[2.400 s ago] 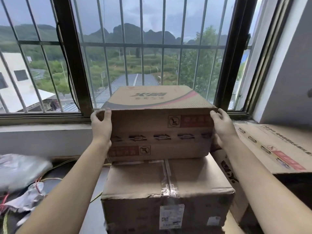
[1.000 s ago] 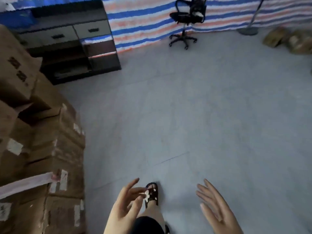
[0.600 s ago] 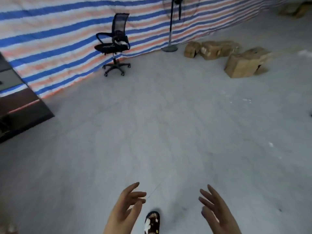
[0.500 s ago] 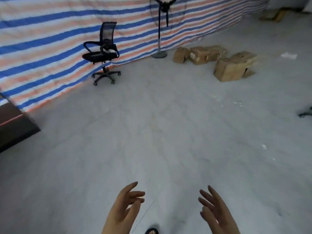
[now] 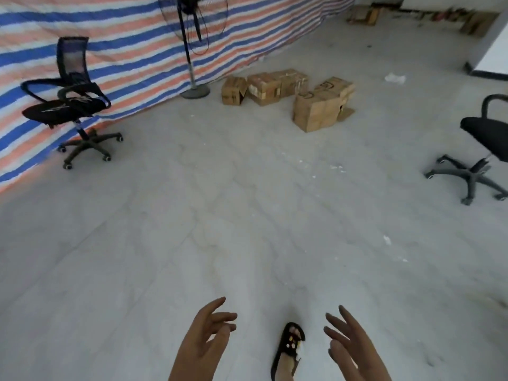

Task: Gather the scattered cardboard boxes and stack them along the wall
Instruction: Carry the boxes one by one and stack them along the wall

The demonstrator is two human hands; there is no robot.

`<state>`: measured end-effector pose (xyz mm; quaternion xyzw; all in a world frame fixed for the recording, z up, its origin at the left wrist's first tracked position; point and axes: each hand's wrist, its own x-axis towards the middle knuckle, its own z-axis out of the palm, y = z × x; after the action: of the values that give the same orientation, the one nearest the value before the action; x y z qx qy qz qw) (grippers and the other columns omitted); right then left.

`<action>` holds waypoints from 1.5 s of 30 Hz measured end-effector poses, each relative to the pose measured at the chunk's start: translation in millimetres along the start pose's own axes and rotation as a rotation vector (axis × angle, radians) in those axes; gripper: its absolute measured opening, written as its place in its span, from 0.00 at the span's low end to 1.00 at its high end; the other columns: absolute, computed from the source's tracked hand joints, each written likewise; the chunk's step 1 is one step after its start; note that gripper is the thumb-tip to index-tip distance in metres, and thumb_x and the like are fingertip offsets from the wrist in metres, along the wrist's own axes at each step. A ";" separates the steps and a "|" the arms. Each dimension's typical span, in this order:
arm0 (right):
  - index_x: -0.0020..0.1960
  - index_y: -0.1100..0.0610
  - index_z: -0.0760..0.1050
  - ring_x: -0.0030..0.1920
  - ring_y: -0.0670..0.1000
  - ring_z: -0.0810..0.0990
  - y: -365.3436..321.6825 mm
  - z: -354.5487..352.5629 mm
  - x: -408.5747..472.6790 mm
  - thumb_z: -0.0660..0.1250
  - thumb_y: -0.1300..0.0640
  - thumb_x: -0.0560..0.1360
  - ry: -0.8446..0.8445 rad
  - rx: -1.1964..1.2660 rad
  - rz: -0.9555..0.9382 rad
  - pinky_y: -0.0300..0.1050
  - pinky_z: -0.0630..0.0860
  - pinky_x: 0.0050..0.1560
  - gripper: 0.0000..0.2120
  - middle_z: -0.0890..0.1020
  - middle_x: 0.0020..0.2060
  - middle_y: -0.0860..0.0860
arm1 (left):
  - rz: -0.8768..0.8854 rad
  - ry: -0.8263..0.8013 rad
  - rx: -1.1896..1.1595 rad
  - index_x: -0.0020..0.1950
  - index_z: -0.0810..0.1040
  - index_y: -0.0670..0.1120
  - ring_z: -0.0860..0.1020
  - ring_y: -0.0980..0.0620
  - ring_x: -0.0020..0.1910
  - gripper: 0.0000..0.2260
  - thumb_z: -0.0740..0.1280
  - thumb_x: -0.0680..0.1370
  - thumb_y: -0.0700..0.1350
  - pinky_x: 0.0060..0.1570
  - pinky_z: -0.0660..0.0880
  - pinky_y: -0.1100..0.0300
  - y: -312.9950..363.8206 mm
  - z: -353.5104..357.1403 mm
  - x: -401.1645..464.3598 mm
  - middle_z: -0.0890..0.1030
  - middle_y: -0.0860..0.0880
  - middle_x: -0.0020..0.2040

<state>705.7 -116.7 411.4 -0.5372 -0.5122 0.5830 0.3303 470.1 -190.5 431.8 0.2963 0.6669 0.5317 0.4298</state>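
Note:
Several cardboard boxes lie on the grey floor far ahead by the striped tarp: a small open box (image 5: 233,90), a taped pair (image 5: 276,83) beside it, and a larger box (image 5: 316,112) closest to me with another (image 5: 334,88) behind it. More boxes (image 5: 364,15) sit at the far back. My left hand (image 5: 204,342) and my right hand (image 5: 350,346) hang low at the bottom of the view, fingers relaxed and spread, holding nothing. Both hands are far from the boxes.
A black office chair (image 5: 71,103) stands at the left by the striped tarp (image 5: 123,42). A pedestal fan (image 5: 192,37) stands near the boxes. A second chair (image 5: 478,158) is at the right edge. My sandalled foot (image 5: 290,345) steps between my hands. Bare grey floor lies ahead.
I let go of the box stacked at the window and turned away into the room. The view has swung right and moved forward, bringing the scattered boxes and the second chair into sight.

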 end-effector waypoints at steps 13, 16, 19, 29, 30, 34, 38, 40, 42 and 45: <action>0.58 0.43 0.76 0.48 0.39 0.82 -101.0 -59.3 285.0 0.63 0.73 0.73 0.033 -0.057 -0.079 0.29 0.76 0.43 0.27 0.82 0.49 0.34 | -0.002 -0.004 -0.024 0.54 0.79 0.54 0.83 0.52 0.44 0.17 0.64 0.65 0.46 0.43 0.78 0.64 80.8 134.5 259.2 0.84 0.51 0.48; 0.58 0.44 0.72 0.49 0.39 0.81 -108.4 -56.7 348.7 0.63 0.72 0.74 0.026 -0.043 -0.063 0.29 0.76 0.44 0.25 0.81 0.49 0.33 | -0.012 0.027 -0.026 0.56 0.75 0.50 0.82 0.52 0.43 0.18 0.62 0.66 0.43 0.47 0.77 0.58 86.1 145.3 322.5 0.84 0.52 0.46; 0.59 0.44 0.71 0.49 0.39 0.81 -129.3 -46.4 414.5 0.63 0.72 0.74 0.067 -0.052 -0.077 0.30 0.77 0.44 0.25 0.81 0.49 0.32 | 0.009 0.034 -0.019 0.57 0.75 0.49 0.82 0.54 0.43 0.15 0.63 0.71 0.41 0.51 0.76 0.51 103.5 153.0 390.1 0.84 0.53 0.47; 0.60 0.43 0.71 0.50 0.39 0.81 -234.2 14.7 656.4 0.63 0.69 0.74 0.100 -0.027 -0.146 0.42 0.78 0.50 0.24 0.80 0.51 0.31 | 0.075 -0.022 -0.004 0.57 0.74 0.52 0.82 0.56 0.44 0.18 0.63 0.67 0.48 0.53 0.76 0.52 214.7 150.8 658.3 0.84 0.55 0.48; 0.60 0.43 0.71 0.50 0.39 0.81 -237.9 17.3 671.8 0.64 0.69 0.74 0.105 -0.039 -0.139 0.39 0.78 0.49 0.24 0.80 0.51 0.32 | 0.055 -0.034 -0.006 0.57 0.75 0.52 0.82 0.55 0.44 0.20 0.65 0.66 0.51 0.53 0.76 0.51 218.0 153.1 674.7 0.84 0.55 0.48; 0.59 0.43 0.71 0.49 0.38 0.82 -253.7 18.7 734.9 0.64 0.70 0.74 0.141 -0.059 -0.099 0.30 0.76 0.45 0.24 0.82 0.50 0.36 | -0.009 -0.049 0.001 0.55 0.78 0.54 0.83 0.56 0.43 0.22 0.66 0.62 0.54 0.53 0.76 0.49 227.2 165.3 739.2 0.84 0.55 0.47; 0.59 0.42 0.71 0.49 0.38 0.81 -267.5 15.5 813.0 0.64 0.69 0.74 0.153 -0.058 -0.084 0.32 0.77 0.46 0.24 0.82 0.49 0.34 | -0.032 -0.041 0.011 0.56 0.75 0.50 0.82 0.56 0.43 0.18 0.61 0.66 0.44 0.53 0.75 0.50 236.0 186.1 816.6 0.84 0.54 0.46; 0.60 0.42 0.71 0.50 0.38 0.81 -275.5 13.5 858.3 0.64 0.69 0.75 0.138 -0.066 -0.084 0.31 0.77 0.46 0.24 0.81 0.50 0.32 | -0.032 -0.034 0.021 0.56 0.75 0.51 0.82 0.55 0.43 0.18 0.61 0.66 0.44 0.52 0.76 0.51 243.9 199.5 858.7 0.84 0.54 0.47; 0.61 0.42 0.70 0.50 0.38 0.81 -289.1 8.6 909.0 0.64 0.68 0.75 0.112 -0.063 -0.082 0.31 0.77 0.46 0.24 0.80 0.51 0.31 | -0.019 -0.026 0.015 0.56 0.75 0.52 0.82 0.56 0.43 0.18 0.62 0.67 0.45 0.51 0.76 0.52 255.7 216.2 903.0 0.84 0.54 0.48; 0.63 0.42 0.69 0.52 0.39 0.81 -320.0 -7.7 988.7 0.63 0.66 0.76 0.096 -0.057 -0.103 0.37 0.77 0.49 0.23 0.79 0.53 0.31 | 0.014 -0.010 0.003 0.57 0.74 0.51 0.82 0.56 0.43 0.18 0.62 0.67 0.45 0.50 0.76 0.54 279.7 243.7 970.4 0.84 0.54 0.48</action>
<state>457.9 892.3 432.1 -0.5467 -0.5390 0.5241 0.3687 227.8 819.8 435.1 0.3043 0.6635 0.5323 0.4288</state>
